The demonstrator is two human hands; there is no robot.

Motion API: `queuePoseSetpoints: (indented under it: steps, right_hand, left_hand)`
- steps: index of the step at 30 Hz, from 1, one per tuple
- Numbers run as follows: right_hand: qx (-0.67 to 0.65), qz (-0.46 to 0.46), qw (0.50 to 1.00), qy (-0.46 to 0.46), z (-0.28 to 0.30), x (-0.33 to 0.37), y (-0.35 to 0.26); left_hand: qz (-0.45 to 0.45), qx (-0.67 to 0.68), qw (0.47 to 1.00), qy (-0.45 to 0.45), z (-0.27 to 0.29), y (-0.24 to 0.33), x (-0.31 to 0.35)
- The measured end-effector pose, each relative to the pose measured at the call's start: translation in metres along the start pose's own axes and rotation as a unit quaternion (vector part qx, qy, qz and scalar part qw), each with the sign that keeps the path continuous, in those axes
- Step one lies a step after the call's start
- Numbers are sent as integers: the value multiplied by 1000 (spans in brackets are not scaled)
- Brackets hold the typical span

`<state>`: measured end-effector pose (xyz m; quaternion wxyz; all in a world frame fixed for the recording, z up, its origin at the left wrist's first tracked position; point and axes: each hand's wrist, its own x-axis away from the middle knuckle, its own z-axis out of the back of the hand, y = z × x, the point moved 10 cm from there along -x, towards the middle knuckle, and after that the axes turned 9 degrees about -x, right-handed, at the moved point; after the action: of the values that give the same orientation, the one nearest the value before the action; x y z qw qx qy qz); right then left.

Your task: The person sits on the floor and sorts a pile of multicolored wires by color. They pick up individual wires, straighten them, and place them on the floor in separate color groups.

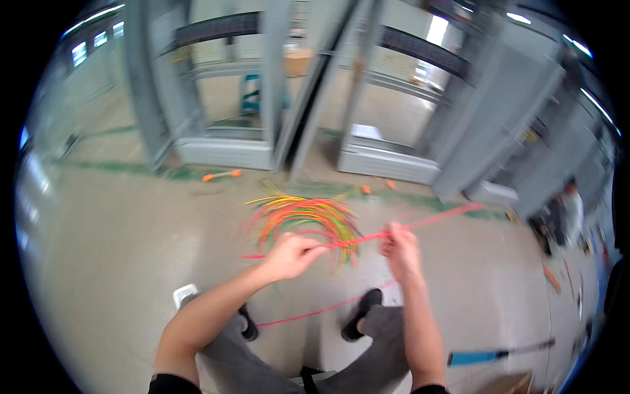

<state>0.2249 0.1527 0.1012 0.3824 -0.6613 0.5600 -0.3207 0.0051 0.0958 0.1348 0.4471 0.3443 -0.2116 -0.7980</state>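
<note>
A red wire (359, 241) runs taut between my hands, above the floor in front of me. My left hand (293, 255) pinches it with thumb and fingers, and a short tail sticks out to the left. My right hand (400, 251) has its fingers closed around the same wire, whose blurred end trails off to the right. Just beyond them lies a curved bundle of red, yellow and green wires (308, 209), partly covered by my left hand. Another red strand (305, 316) crosses the floor between my shoes.
Grey metal cabinet frames (223, 154) stand ahead. Small orange-ended pieces (222, 175) lie near their base. At the lower right is a long tool with a blue handle (476, 358). Another person (569, 213) is low down at the far right. A teal stool (251, 95) stands behind the frames.
</note>
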Motion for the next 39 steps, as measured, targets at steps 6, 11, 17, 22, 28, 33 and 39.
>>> queuePoseSetpoints:
  steps: [6,11,17,22,28,33,39]
  right_hand:
    - [-86,97,991,21,28,13,-41]
    - [-16,169,985,28,18,12,-44]
    - [44,199,976,72,10,7,-35]
    - [-99,66,990,72,20,0,-14]
    - [-33,25,999,0,6,-11,-12]
    - [11,54,997,54,23,-17,-9]
    - [166,114,977,77,26,-16,-16]
  left_hand:
    - [30,96,991,-90,6,-9,4]
    - [55,15,998,-24,20,-15,11]
    - [67,-119,990,27,28,-17,4]
    - [-30,0,999,17,10,15,6]
    - [50,93,994,0,8,-12,13]
    - [110,-29,993,-39,18,-15,11]
    - [58,-155,985,-38,-3,-27,2]
